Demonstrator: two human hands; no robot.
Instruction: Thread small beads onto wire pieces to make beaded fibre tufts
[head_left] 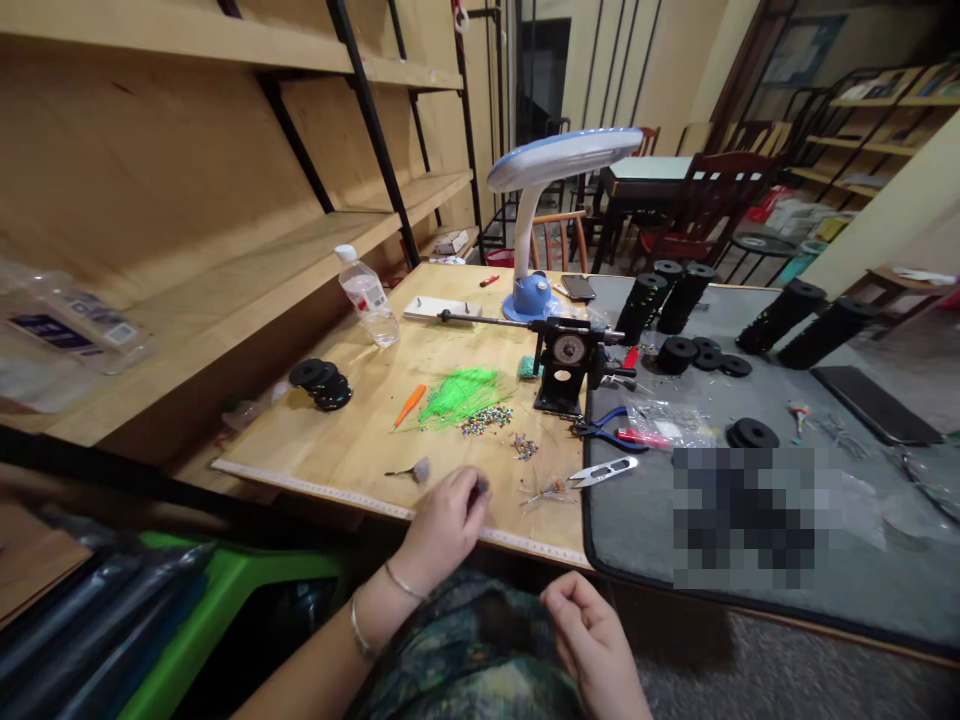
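Note:
My left hand (444,522) rests at the front edge of the wooden table, its fingers curled around something small and dark that is mostly hidden. Lower and to the right, my right hand (589,632) hovers over my lap, thumb and fingers pinched together; whatever they hold, if anything, is too small to see. Just beyond my left hand lies a small grey tuft with a dark stem (420,470). Farther in are bright green strands (463,393), a heap of coloured beads (486,420) and an orange-handled tool (410,405). Thread snips (606,471) lie right of some thin wires (546,490).
A black hand-cranked winder (564,365) stands mid-table before a blue-and-white lamp (531,297). Blue-handled pliers (604,428) and black foam spools (752,434) lie on the grey mat (637,540). At left are a plastic bottle (369,300) and more foam spools (322,384).

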